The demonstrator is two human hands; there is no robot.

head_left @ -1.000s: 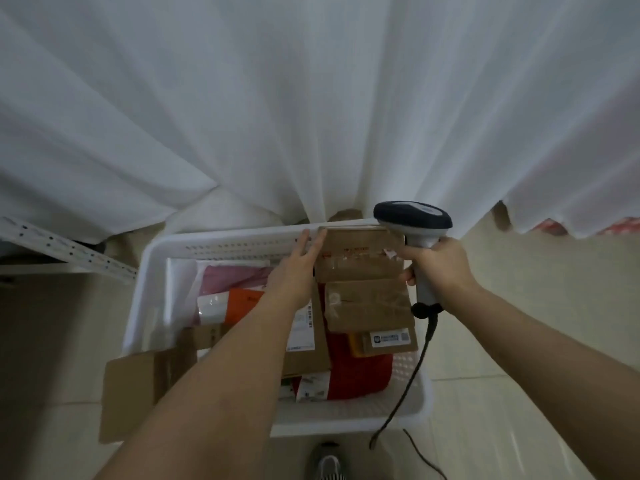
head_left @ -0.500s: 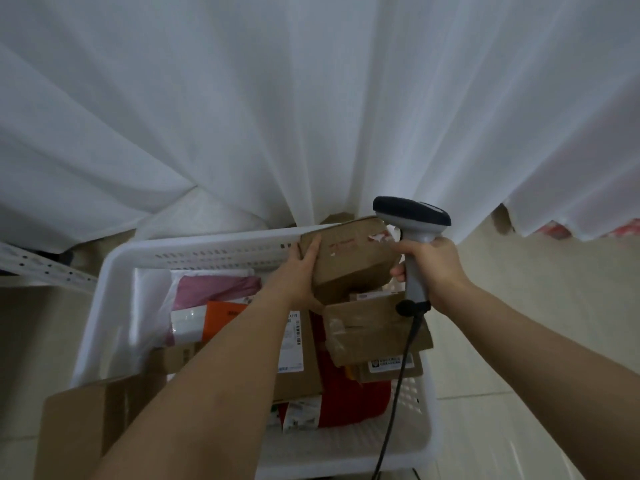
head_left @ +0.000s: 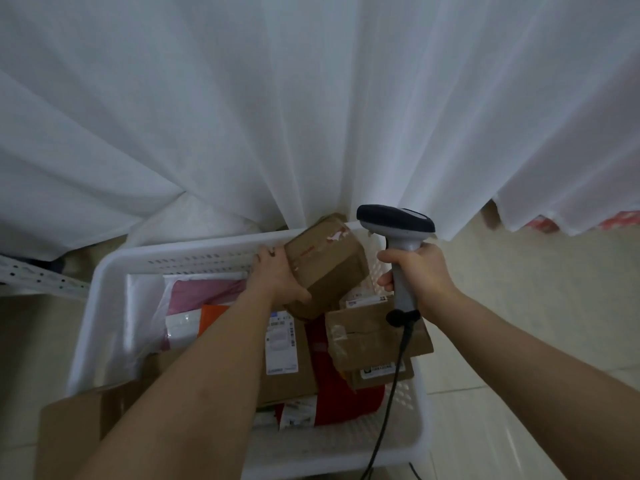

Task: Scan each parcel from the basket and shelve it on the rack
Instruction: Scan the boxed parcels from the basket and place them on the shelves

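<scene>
While the left hand (head_left: 277, 278) grips the tilted box (head_left: 327, 268) by one side, it may slip into the basket (head_left: 114, 271). The right hand (head_left: 420, 275) clenches the scanner (head_left: 398, 233), and I judge its beam may miss a hidden label

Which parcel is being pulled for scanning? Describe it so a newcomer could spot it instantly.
Start at the white basket on the floor below the white curtain. At its far rim, the left hand grips a small brown cardboard box, tilted and lifted above the pile. Unlike its neighbours, it sits beside the scanner in the right hand.
</scene>
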